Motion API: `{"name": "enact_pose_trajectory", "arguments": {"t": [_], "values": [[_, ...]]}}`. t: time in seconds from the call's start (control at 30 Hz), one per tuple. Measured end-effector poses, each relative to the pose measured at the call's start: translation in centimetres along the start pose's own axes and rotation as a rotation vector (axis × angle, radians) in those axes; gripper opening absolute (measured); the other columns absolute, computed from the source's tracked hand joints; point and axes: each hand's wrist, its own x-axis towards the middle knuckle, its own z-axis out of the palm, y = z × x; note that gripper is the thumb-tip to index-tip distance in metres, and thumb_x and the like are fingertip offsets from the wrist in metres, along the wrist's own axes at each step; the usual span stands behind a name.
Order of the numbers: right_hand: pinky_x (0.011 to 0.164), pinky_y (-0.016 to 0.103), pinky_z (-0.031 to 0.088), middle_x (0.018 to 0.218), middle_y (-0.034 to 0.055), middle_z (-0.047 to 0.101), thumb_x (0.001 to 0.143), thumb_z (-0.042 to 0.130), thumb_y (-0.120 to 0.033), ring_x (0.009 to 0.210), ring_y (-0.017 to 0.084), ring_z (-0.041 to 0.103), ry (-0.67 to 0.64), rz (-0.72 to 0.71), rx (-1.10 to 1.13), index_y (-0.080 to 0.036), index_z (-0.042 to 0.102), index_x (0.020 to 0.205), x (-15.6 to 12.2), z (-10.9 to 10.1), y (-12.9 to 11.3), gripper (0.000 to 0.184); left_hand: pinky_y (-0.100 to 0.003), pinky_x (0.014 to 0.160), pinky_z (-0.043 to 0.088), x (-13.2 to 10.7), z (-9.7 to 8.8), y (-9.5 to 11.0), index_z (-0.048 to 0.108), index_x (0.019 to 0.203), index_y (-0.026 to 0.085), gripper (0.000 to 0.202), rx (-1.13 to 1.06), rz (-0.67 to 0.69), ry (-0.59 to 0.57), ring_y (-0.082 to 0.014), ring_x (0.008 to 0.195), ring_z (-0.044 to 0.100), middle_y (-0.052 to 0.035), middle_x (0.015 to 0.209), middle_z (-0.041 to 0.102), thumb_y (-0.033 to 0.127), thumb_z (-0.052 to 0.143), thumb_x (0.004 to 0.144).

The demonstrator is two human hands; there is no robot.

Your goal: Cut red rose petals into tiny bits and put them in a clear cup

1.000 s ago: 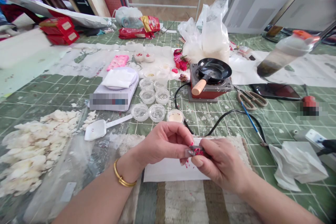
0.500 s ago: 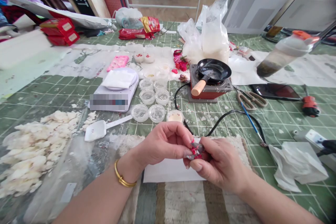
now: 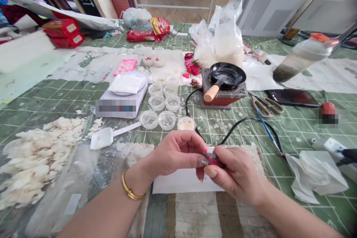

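The left hand and right hand are pinching a red petal between them with narrowed fingers, holding it just above the paper at the bench's near middle, equally close to both.

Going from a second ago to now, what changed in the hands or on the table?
Little. The left hand and right hand keep pinching the red flower bit over the white paper; the fingers closed in, so less red shows, and the crumbs that dangled under them are out of sight. Scoop, jars and pan stayed put.
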Motion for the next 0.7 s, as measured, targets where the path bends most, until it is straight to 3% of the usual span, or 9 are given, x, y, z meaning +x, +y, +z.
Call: {"name": "enact_pose_trajectory", "arguments": {"t": [0.17, 0.5, 0.7], "values": [[0.046, 0.021, 0.032, 0.055, -0.002, 0.062, 0.096, 0.037, -0.048, 0.046, 0.007, 0.049, 0.019, -0.049, 0.011, -0.019, 0.049, 0.066, 0.05, 0.08, -0.05, 0.043, -0.019, 0.048, 0.054, -0.06, -0.02, -0.08, 0.064, 0.08, 0.01, 0.013, 0.008, 0.007, 0.003, -0.0104, 0.054, 0.064, -0.0021, 0.07, 0.066, 0.014, 0.074, 0.073], [0.047, 0.024, 0.035, 0.055, 0.0034, 0.06, 0.091, 0.034, -0.061, 0.047, 0.011, 0.052, -0.053, 0.069, -0.064, -0.016, 0.059, 0.07, -0.28, 0.19, 0.29, 0.055, -0.019, 0.051, 0.057, 0.02, 0.01, 0.12, 0.063, 0.079, 0.011, 0.012, -0.078, 0.028, -0.004, -0.0116, 0.057, 0.067, -0.0024, 0.073, 0.068, 0.007, 0.072, 0.073], [0.048, 0.022, 0.035, 0.056, 0.0012, 0.061, 0.093, 0.035, -0.057, 0.048, 0.01, 0.054, -0.044, 0.026, -0.017, -0.017, 0.058, 0.069, -0.22, 0.2, 0.27, 0.052, -0.022, 0.052, 0.057, 0.12, -0.11, -0.16, 0.063, 0.078, 0.012, 0.013, -0.089, 0.037, -0.05, -0.0134, 0.061, 0.069, -0.0024, 0.078, 0.068, 0.01, 0.074, 0.072]]}}
